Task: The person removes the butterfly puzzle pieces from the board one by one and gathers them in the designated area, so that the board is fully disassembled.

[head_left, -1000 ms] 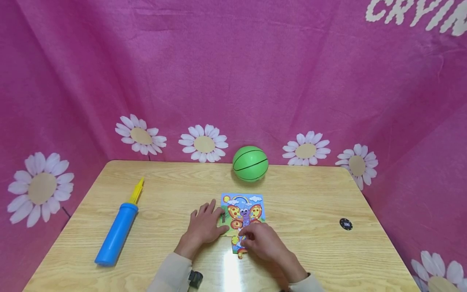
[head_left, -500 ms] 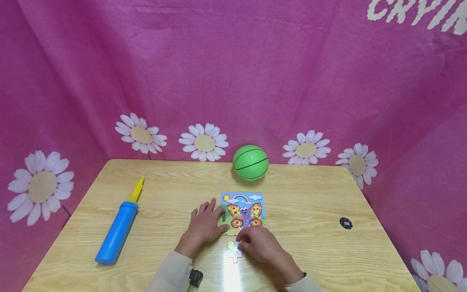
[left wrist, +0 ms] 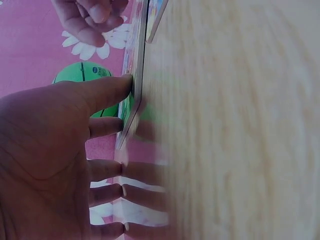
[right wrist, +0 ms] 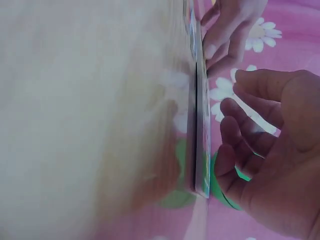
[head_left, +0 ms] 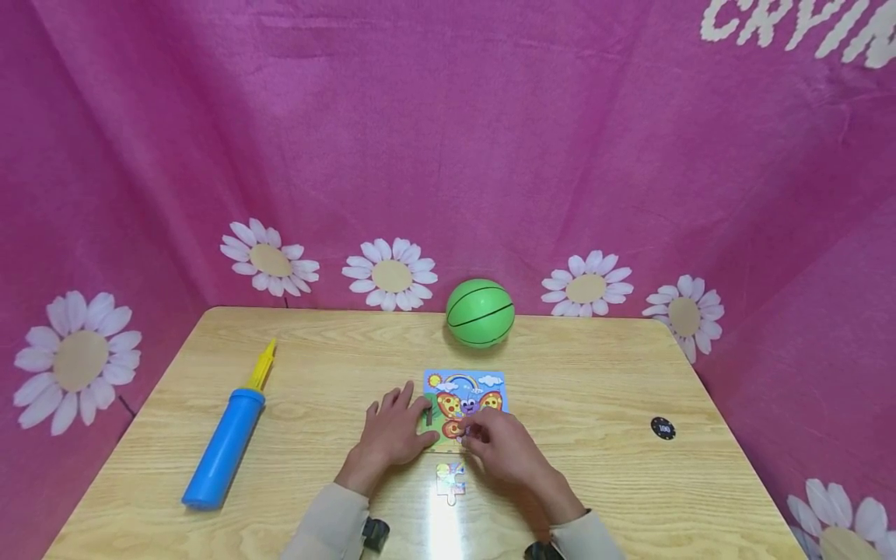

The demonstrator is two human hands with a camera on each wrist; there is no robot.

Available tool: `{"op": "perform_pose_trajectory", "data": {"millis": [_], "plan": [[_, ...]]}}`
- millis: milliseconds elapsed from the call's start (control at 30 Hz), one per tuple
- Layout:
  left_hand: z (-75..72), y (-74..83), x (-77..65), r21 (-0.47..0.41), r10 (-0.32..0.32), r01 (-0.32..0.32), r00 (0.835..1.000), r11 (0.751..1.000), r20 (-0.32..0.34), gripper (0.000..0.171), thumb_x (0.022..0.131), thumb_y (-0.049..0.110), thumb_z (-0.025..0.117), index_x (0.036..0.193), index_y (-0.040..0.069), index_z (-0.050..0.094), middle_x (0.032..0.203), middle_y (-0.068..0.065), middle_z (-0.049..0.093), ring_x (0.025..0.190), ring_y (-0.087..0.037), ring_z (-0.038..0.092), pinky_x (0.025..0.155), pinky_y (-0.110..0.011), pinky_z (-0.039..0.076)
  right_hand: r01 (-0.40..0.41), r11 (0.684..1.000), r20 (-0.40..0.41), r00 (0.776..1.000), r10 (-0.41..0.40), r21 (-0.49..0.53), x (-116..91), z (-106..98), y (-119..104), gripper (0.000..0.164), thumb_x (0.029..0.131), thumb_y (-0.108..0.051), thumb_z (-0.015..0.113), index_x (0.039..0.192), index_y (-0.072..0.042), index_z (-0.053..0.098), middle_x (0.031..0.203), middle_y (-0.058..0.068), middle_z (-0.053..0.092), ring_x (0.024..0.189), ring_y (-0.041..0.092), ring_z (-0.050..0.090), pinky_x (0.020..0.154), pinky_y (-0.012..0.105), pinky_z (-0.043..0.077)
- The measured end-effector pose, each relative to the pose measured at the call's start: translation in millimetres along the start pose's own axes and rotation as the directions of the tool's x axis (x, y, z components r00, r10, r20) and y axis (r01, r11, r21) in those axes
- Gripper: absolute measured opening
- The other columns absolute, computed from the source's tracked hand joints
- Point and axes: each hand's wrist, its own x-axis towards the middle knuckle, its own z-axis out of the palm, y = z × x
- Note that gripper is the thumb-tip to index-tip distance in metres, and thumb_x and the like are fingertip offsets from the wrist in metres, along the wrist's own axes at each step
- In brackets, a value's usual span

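Note:
A square butterfly jigsaw puzzle [head_left: 458, 383] lies at the middle of the table. My left hand [head_left: 390, 432] is spread at its left side, thumb and index finger touching its edge; in the left wrist view that hand [left wrist: 47, 137] has its other fingertips on the tabletop. Over the lower right of the puzzle hovers my right hand [head_left: 509, 449], covering part of the picture. Its fingers are loosely bent in the right wrist view, where the hand [right wrist: 280, 145] shows nothing between thumb and fingers. A loose puzzle piece [head_left: 448, 483] lies just below the puzzle, tab toward me.
Behind the puzzle, a green ball [head_left: 480, 313] sits near the back edge of the table [head_left: 574, 365]. A blue hand pump [head_left: 225, 447] with a yellow nozzle lies at the left. At the right is a black poker chip [head_left: 663, 428]. Pink cloth with daisies hangs around.
My right hand was pinching the loose piece, set it down below the puzzle, and has moved up over the puzzle's lower part. The left hand stays in place.

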Motion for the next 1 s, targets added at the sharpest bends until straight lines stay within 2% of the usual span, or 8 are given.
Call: {"op": "perform_pose_trajectory", "data": {"millis": [267, 467, 667, 867, 1000], "plan": [[2.7, -2.1, -0.8, 0.004, 0.002, -0.002, 1.000, 1.000, -0.001, 0.054, 0.088, 0.051, 0.063, 0.132, 0.022, 0.055, 0.157, -0.016, 0.031, 0.143, -0.039, 0.030, 0.110, -0.066, 0.025, 0.031, 0.996, 0.008, 1.000, -0.030, -0.079, 10.2, -5.1, 8.1, 0.023, 0.088, -0.021, 0.070, 0.110, -0.016, 0.069, 0.097, -0.003, 0.059, 0.090, 0.010, 0.054, 0.081, 0.032, 0.048], [3.1, -2.6, -0.4, 0.009, 0.013, -0.013, 1.000, 1.000, -0.009, 0.054, 0.088, 0.051, 0.063, 0.132, 0.021, 0.055, 0.157, -0.016, 0.031, 0.142, -0.038, 0.031, 0.109, -0.066, 0.026, 0.016, 0.997, 0.042, 0.999, -0.013, -0.076, 21.3, -5.2, 14.3, 0.032, 0.093, -0.031, 0.064, 0.122, -0.017, 0.064, 0.112, 0.001, 0.060, 0.108, 0.019, 0.055, 0.096, 0.042, 0.047], [2.5, -2.1, 0.9, 0.013, 0.014, -0.014, 1.000, 1.000, -0.008, 0.055, 0.088, 0.051, 0.062, 0.133, 0.021, 0.055, 0.157, -0.016, 0.030, 0.143, -0.038, 0.030, 0.110, -0.067, 0.025, 0.024, 0.997, 0.069, 0.997, -0.019, -0.070, 31.8, -5.3, 18.1, 0.036, 0.094, -0.029, 0.062, 0.127, -0.016, 0.062, 0.116, 0.004, 0.060, 0.111, 0.023, 0.054, 0.099, 0.044, 0.045], [1.9, -2.2, 2.3, 0.023, 0.009, -0.008, 1.000, 1.000, -0.003, 0.054, 0.088, 0.051, 0.062, 0.133, 0.021, 0.055, 0.157, -0.015, 0.030, 0.143, -0.038, 0.030, 0.110, -0.066, 0.025, -0.020, 0.995, 0.079, 0.997, 0.028, -0.100, 39.6, -5.0, 19.3, 0.038, 0.093, -0.031, 0.064, 0.128, -0.017, 0.061, 0.124, 0.008, 0.059, 0.120, 0.029, 0.051, 0.104, 0.048, 0.041], [2.8, -2.8, 1.3, 0.016, 0.008, -0.008, 1.000, 1.000, 0.002, 0.055, 0.088, 0.052, 0.062, 0.134, 0.021, 0.054, 0.157, -0.015, 0.030, 0.143, -0.038, 0.030, 0.110, -0.066, 0.025, -0.035, 0.994, 0.073, 0.996, 0.043, -0.105, 43.9, -3.7, 20.8, 0.038, 0.091, -0.031, 0.065, 0.127, -0.018, 0.062, 0.126, 0.007, 0.058, 0.120, 0.028, 0.050, 0.102, 0.050, 0.040]]}}
